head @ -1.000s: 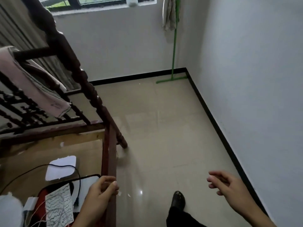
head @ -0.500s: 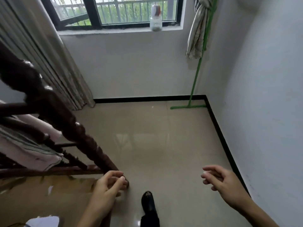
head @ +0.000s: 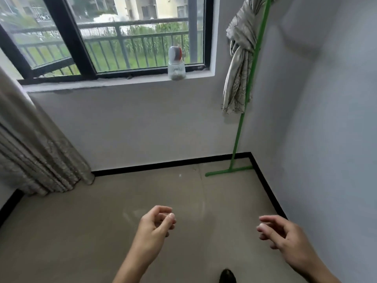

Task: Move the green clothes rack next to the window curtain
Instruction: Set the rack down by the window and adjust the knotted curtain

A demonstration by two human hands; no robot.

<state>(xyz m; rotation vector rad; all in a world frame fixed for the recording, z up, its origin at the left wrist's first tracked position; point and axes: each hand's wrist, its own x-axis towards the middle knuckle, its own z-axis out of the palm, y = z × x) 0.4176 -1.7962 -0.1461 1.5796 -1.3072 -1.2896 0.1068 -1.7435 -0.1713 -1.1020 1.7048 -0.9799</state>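
Observation:
The green clothes rack [head: 243, 113] stands in the far right corner, its thin pole rising out of the frame and its foot bar lying on the floor by the skirting. A knotted pale patterned cloth [head: 238, 64] hangs on it. The beige window curtain [head: 34, 144] hangs at the far left, reaching the floor. My left hand [head: 156, 226] is low in the middle, fingers loosely curled and holding nothing. My right hand [head: 283, 234] is to its right, fingers apart and empty. Both hands are well short of the rack.
A clear jar with a red and white lid [head: 176, 64] sits on the window sill [head: 122, 81]. The right wall [head: 326, 139] runs close beside the rack. Tan floor tiles [head: 102, 221] lie between curtain and rack. A dark shoe tip [head: 227, 275] shows at the bottom.
The view has tilted up and moved forward past the wooden bed frame, which has left the frame. My left hand has come off the bed post. The rack and window look closer.

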